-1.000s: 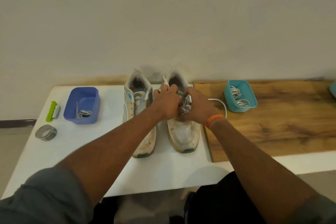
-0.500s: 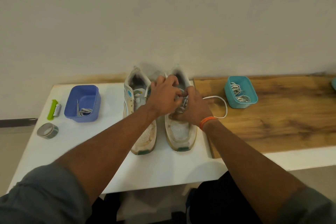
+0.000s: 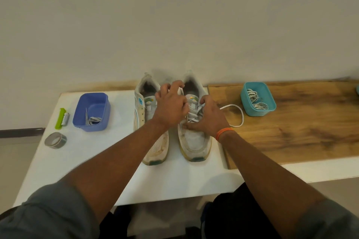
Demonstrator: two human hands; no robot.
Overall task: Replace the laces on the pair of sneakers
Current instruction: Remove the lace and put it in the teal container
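No text, brand, number or sign is legible; the coloured marks on the sneakers' [image 3: 194, 137] tongues are too blurred to read.

White tabletop [image 3: 174, 184]: bare strip along the near edge in front of the two worn white sneakers' toes [image 3: 195, 142], and a bare lane between the left sneaker [image 3: 140, 114] and the blue plastic tub [image 3: 91, 111]. Left margin crowded: green-handled tool [image 3: 60, 118] just beside the tub, grey tape roll [image 3: 55, 140] nearer the front corner. On the wooden board [image 3: 303, 134], a white lace loop [image 3: 238, 115] trails from the right sneaker toward the teal plastic tub [image 3: 258, 99]; board open right of that tub and along its near side.
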